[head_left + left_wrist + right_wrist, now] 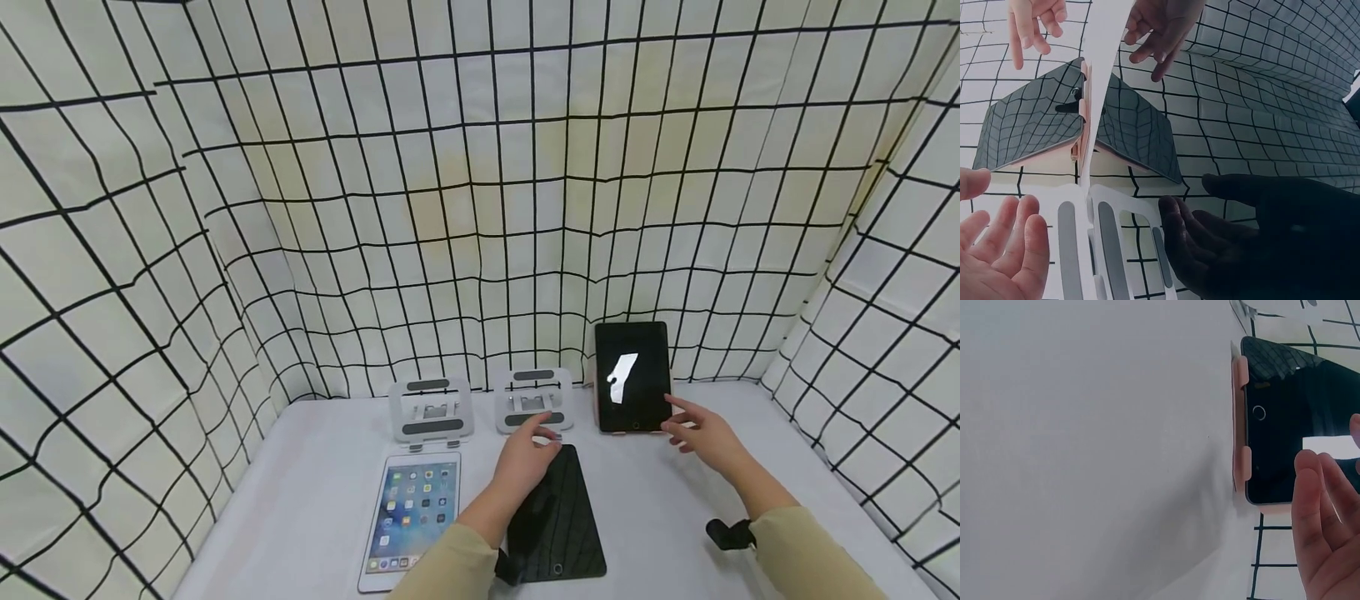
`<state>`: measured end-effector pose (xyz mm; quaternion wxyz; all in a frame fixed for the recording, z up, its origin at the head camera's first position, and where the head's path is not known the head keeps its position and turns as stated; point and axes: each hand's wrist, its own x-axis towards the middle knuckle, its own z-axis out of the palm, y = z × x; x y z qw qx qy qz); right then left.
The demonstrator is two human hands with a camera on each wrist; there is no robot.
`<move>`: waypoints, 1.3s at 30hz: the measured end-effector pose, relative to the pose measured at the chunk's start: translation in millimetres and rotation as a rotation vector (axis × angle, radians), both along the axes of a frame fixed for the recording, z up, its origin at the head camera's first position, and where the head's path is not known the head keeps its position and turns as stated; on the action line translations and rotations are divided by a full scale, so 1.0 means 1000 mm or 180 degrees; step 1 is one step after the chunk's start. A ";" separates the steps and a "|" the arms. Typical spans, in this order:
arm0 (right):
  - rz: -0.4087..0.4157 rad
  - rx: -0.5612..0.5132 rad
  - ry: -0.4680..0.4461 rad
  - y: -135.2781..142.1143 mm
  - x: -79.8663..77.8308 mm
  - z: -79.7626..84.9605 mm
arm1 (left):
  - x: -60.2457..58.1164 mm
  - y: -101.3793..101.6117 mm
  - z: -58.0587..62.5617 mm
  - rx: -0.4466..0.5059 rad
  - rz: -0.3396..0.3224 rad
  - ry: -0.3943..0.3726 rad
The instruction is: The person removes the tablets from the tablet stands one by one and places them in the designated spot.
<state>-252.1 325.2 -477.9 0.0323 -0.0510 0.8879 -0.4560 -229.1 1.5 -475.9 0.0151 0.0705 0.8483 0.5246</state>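
Note:
A black tablet point(632, 375) leans upright on a pink stand point(1241, 469) at the back right. Beside its right edge is my right hand point(701, 437), fingers loosely bent and holding nothing; contact with the edge is unclear. Another black tablet point(566, 517) lies flat, screen up. My left hand point(525, 458) hovers over its upper end, fingers loosely curved, near the middle white stand point(534, 400). Nothing sits in that palm in the left wrist view, where the dark right half mirrors the scene.
To the left, a white tablet point(412, 517) with a lit icon screen lies flat before a second white stand point(431, 408) with grey pads. The white table point(300, 483) is enclosed by white cloth walls with a black grid point(510, 208).

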 end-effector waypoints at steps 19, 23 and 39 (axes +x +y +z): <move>-0.0351 0.0269 0.0135 0.004 -0.019 -0.001 | -0.028 0.037 -0.012 -0.0120 0.0005 0.0105; -0.0405 0.0286 0.0129 0.005 -0.025 0.001 | -0.039 0.046 -0.007 -0.0195 -0.0005 0.0165; -0.0735 0.0227 0.0252 -0.005 -0.048 -0.005 | -0.073 0.078 0.000 -0.0357 -0.0108 0.0151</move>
